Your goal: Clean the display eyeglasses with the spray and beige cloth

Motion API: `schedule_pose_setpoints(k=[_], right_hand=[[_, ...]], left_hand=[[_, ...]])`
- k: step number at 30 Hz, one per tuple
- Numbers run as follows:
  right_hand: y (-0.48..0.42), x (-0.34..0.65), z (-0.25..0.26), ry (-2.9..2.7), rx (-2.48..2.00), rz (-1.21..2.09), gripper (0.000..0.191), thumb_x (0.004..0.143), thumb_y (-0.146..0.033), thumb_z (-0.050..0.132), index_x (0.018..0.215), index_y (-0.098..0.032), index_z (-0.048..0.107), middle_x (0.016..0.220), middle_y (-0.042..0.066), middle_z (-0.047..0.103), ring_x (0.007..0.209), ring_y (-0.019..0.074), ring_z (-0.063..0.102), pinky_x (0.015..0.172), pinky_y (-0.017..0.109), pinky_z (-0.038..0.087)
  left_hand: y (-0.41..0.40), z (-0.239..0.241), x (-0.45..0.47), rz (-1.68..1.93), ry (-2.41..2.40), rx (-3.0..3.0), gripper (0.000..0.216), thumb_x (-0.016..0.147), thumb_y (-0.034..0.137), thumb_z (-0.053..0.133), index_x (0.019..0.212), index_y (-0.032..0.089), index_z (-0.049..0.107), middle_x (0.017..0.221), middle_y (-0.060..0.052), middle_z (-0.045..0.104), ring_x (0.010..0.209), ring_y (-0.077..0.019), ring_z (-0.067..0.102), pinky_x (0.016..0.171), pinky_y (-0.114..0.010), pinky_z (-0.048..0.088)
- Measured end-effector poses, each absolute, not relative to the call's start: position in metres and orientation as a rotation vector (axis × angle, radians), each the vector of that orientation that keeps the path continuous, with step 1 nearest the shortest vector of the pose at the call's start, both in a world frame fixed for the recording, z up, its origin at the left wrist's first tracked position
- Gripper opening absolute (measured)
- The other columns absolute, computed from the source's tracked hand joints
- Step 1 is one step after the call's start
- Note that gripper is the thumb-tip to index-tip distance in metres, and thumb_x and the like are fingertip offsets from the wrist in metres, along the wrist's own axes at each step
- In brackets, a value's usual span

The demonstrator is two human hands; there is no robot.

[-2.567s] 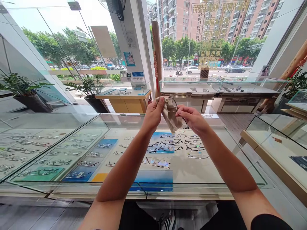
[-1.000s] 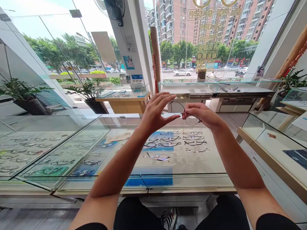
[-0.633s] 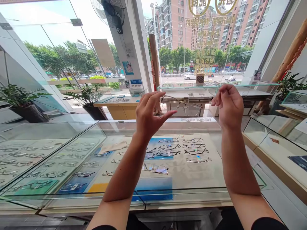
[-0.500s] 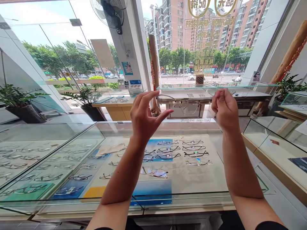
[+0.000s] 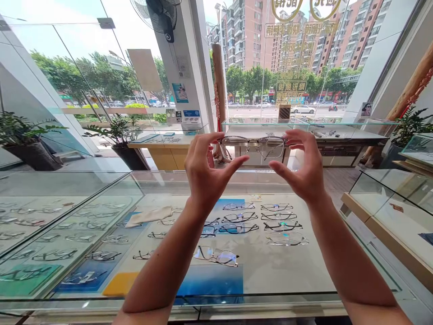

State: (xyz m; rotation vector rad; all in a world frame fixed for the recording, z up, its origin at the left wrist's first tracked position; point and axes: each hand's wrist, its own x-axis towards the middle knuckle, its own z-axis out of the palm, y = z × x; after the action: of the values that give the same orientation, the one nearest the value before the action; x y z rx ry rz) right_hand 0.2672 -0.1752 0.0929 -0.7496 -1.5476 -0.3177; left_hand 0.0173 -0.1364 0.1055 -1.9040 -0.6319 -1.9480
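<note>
A pair of thin-framed eyeglasses (image 5: 253,141) is held up level above the glass showcase, lenses facing away. At its left end the fingers of my left hand (image 5: 206,167) grip the frame, while the thumb stretches out below the left lens. My right hand (image 5: 306,169) has its fingertips on the right end, its thumb pointing in under the right lens. The folded temples are partly hidden by the fingers and lenses. Below, inside the showcase (image 5: 270,275), several more eyeglasses (image 5: 240,217) lie in rows.
A beige cloth (image 5: 150,215) and a yellow-orange piece (image 5: 120,283) lie on the left in the showcase. Another glass case (image 5: 382,216) stands at right. Beyond are a wooden counter (image 5: 162,153), potted plants (image 5: 118,135) and large windows.
My right hand has opened from a fist and moved left onto the right end of the eyeglasses. The eyeglasses, tilted down to the right before, are now level. The view has shifted slightly.
</note>
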Motion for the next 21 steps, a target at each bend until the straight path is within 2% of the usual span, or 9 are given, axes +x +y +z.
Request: schedule_pose_setpoints(k=[5, 9, 14, 21], right_hand=[[-0.176, 0.261, 0.09, -1.537, -0.77, -0.447, 0.058, 0.095, -0.064, 0.084, 0.139, -0.031, 0.066, 0.127, 0.009, 0.079, 0.113, 0.0304, 0.077, 0.097, 0.051, 0.063], [-0.177, 0.258, 0.091, -1.505, -0.815, -0.405, 0.061, 0.094, -0.066, 0.085, 0.14, -0.03, 0.067, 0.128, 0.009, 0.08, 0.107, 0.0287, 0.078, 0.094, 0.049, 0.065], [-0.179, 0.255, 0.091, -1.471, -0.878, -0.316, 0.058, 0.093, -0.072, 0.082, 0.131, -0.03, 0.071, 0.12, 0.007, 0.082, 0.099, 0.0266, 0.078, 0.088, 0.047, 0.066], [-0.178, 0.258, 0.094, -1.433, -0.875, -0.231, 0.053, 0.092, -0.068, 0.084, 0.127, -0.029, 0.073, 0.114, 0.007, 0.081, 0.102, 0.0261, 0.077, 0.09, 0.047, 0.065]], left_hand=[[-0.134, 0.103, 0.021, -1.965, -0.634, -1.949, 0.06, 0.082, 0.06, 0.098, 0.126, 0.026, 0.074, 0.113, -0.005, 0.08, 0.101, -0.0238, 0.075, 0.085, -0.039, 0.062], [-0.133, 0.101, 0.022, -1.991, -0.647, -1.957, 0.061, 0.081, 0.059, 0.1, 0.126, 0.026, 0.075, 0.113, -0.004, 0.081, 0.1, -0.0228, 0.075, 0.083, -0.038, 0.061], [-0.132, 0.1, 0.024, -2.046, -0.66, -1.961, 0.061, 0.079, 0.059, 0.101, 0.125, 0.026, 0.076, 0.112, -0.004, 0.081, 0.098, -0.022, 0.075, 0.081, -0.037, 0.06], [-0.121, 0.096, 0.025, -2.157, -0.618, -2.147, 0.057, 0.084, 0.058, 0.098, 0.128, 0.029, 0.077, 0.118, -0.005, 0.079, 0.105, -0.0228, 0.075, 0.085, -0.037, 0.061]])
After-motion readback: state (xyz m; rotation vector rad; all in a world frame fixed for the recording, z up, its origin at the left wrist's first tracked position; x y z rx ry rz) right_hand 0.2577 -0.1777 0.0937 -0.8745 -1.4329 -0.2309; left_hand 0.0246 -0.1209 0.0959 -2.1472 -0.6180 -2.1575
